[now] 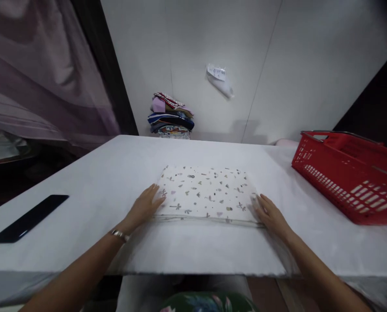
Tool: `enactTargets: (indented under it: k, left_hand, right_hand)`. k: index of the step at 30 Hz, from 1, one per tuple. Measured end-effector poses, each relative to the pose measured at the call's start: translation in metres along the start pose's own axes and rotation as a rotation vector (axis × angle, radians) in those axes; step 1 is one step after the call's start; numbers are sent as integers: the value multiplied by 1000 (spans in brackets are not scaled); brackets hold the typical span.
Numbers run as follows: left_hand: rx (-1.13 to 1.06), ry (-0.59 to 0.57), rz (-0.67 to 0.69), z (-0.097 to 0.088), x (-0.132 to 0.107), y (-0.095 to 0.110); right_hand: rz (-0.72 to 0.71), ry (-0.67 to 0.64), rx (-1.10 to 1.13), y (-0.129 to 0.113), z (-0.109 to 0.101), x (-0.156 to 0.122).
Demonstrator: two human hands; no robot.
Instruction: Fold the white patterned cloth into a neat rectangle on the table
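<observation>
Green floral garment [206, 302]; left hand [144, 204], right hand [272, 216], grip unclosed, against edges of folded cloth [208, 193]

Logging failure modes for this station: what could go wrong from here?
1. The left hand and right hand are at opposite sides of the patterned cloth; uneven pressure might skew or crease it.
2. Layers show along its near edge, so they could slide out of line if shifted.
3. The metal band on the left wrist might snag the fabric.
</observation>
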State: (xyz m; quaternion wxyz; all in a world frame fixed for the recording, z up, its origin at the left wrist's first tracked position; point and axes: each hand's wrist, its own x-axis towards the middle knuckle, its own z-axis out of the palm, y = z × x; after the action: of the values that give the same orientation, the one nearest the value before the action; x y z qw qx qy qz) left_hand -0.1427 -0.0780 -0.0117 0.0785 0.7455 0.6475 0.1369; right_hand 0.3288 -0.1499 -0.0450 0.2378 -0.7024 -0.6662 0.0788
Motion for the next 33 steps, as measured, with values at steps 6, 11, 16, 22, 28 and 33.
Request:
enactTargets:
  k: [6,11,16,22,28,33]
  left_hand:
    - [-106,27,-232,-3,-40,-15]
    - [-129,-76,-346,-15,-31,-1]
    - [-89,-139,-349,-19,-20,6]
    - [-66,-107,-330,-19,-19,12]
    - [-196,-46,-376,-20,-14,19]
    - [-314,16,-417,-14,-10,13]
  right_hand:
    - [281,14,207,14,-9,-28]
    - [380,-90,198,-2,-19,-16]
    - [492,-232,164,-15,-24,-3]
    - [613,-280,394,-30,-27,0]
    - [698,-248,693,-32,-28,-3]
    - [717,-255,847,-30,-28,-8]
